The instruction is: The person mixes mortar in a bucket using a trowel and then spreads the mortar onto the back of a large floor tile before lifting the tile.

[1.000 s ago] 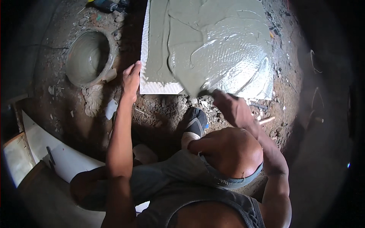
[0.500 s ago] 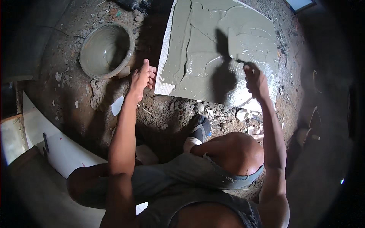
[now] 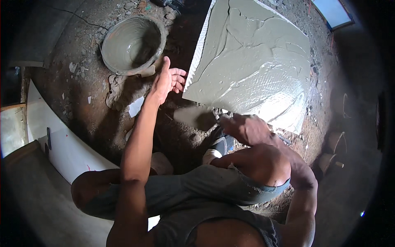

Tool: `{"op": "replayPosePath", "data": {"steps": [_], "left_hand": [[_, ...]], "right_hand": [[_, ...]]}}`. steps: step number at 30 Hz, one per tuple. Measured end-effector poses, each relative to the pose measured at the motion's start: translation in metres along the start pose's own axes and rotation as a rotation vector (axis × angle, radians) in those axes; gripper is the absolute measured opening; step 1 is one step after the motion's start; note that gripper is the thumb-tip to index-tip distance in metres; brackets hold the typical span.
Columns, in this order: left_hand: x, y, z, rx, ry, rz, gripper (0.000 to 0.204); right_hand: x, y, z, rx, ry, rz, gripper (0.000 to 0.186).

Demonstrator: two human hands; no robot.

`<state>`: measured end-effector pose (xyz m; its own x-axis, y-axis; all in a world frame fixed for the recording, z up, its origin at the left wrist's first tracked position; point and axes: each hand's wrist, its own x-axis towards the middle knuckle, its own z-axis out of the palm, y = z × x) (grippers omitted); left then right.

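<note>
Slab: lying out in front of the person, beyond the knees, its near left corner pointing in between the two hands; white ridges are showing along its left edge.
Grey paste: covering nearly all of the slab's upper face, forming smears and raised ripples, and gleaming brightly toward the near right corner.
Left hand: spreading loosely, the thumb standing well apart from the fingers; the fingertips are hanging right by the slab's left edge, close to that corner, and I am not managing to tell whether they are touching it.
Right hand: gripping the handle end of the trowel, just off the slab's near edge and above the right knee; it is looking blurred, each finger blending into the next.
Trowel: pointing its grey blade leftward out of that grip, hovering over the ground just short of the slab's near edge.
Bucket: standing beyond the left hand and to its left, its inner wall wearing a grey coating.
Crumpled cloth: lying just on the near side of the bucket, with a white scrap lying beside the left forearm.
Dark shoe: resting near the slab's near edge, below the trowel.
White panel: curving along the person's left side.
</note>
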<state>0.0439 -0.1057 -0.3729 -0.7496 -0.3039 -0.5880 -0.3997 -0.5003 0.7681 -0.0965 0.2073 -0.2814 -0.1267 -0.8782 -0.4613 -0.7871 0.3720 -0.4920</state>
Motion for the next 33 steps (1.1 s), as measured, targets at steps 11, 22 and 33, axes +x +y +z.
{"op": "replayPosePath", "data": {"steps": [11, 22, 33], "left_hand": [[0.006, -0.023, 0.012, 0.015, -0.001, 0.017, 0.058], [0.013, -0.011, 0.020, -0.130, -0.143, 0.039, 0.068], [0.011, -0.025, 0.016, -0.258, -0.100, 0.098, 0.088]], "right_hand": [[-0.011, 0.034, -0.077, 0.450, 0.425, 0.642, 0.022], [-0.041, 0.075, 0.000, -0.110, 0.155, -0.177, 0.036], [0.092, 0.146, -0.138, -0.984, 0.874, -0.660, 0.036]]}}
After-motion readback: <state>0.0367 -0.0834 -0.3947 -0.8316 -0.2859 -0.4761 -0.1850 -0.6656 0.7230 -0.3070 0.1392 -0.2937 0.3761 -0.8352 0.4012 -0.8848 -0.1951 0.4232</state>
